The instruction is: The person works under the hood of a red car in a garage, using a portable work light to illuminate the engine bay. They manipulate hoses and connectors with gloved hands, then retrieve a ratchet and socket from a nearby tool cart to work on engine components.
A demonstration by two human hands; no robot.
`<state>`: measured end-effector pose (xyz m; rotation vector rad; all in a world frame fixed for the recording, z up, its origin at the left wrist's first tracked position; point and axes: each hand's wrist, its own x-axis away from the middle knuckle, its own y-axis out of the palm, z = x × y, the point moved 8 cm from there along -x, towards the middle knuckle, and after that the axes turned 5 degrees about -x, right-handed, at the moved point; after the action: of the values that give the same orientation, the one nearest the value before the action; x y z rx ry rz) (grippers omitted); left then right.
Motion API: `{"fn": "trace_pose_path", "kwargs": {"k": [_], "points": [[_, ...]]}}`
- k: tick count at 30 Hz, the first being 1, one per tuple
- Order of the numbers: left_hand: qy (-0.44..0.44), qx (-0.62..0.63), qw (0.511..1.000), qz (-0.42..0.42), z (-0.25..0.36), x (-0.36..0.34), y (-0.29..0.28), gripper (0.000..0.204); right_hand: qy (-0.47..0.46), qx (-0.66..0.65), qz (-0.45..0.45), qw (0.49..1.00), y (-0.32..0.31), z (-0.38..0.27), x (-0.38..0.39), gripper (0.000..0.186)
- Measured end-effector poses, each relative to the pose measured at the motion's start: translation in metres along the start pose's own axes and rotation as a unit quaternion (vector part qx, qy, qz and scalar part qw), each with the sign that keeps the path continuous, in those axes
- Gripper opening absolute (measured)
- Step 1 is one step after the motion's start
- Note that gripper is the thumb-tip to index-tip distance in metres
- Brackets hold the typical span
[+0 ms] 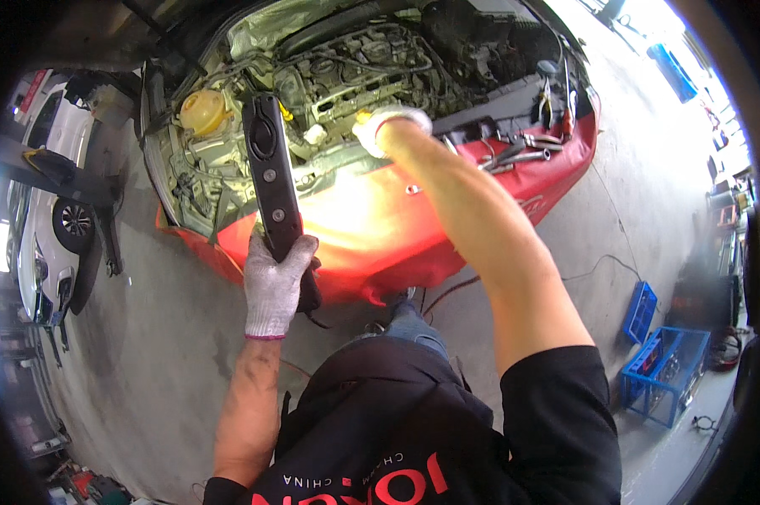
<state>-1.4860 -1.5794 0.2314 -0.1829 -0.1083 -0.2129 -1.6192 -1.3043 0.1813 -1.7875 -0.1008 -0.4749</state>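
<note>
My left hand [277, 282], in a pale knitted glove, is closed around the lower end of a long black work light [272, 172]. The lamp's back, with two round screws and an oval recess, faces me, and bright light falls on the engine bay and red cover below it. Over the engine [355, 71], my gloved right hand [388, 128] is closed and partly blurred. A small yellow piece [363, 116] shows at its fingers; its kind is not clear.
A red fender cover [372, 244] drapes the car's front edge. Pliers [546, 105], a red-handled tool [568, 122] and several metal tools lie on its right part. A yellow reservoir [205, 112] sits left in the bay. Blue crates [666, 370] stand right; a white car [52, 202] is left.
</note>
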Motion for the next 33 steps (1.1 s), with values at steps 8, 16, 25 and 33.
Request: {"fn": "trace_pose_path", "kwargs": {"k": [8,16,25,33], "points": [[0.023,0.006,0.999,-0.037,-0.020,0.039,-0.019,0.034,0.114,-0.100,0.021,0.988,-0.014,0.043,0.063,0.058],[0.031,-0.013,0.998,-0.057,-0.026,0.017,-0.034,0.039,0.119,-0.179,0.143,0.966,-0.035,0.158,0.122,0.067],[0.053,-0.162,0.983,-0.071,-0.017,-0.047,0.012,0.037,0.286,-0.292,0.214,0.887,-0.083,0.416,0.165,0.056],[-0.021,-0.254,0.966,-0.053,-0.024,-0.103,0.094,0.042,0.290,-0.423,0.259,0.819,-0.098,0.561,0.117,0.039]]}}
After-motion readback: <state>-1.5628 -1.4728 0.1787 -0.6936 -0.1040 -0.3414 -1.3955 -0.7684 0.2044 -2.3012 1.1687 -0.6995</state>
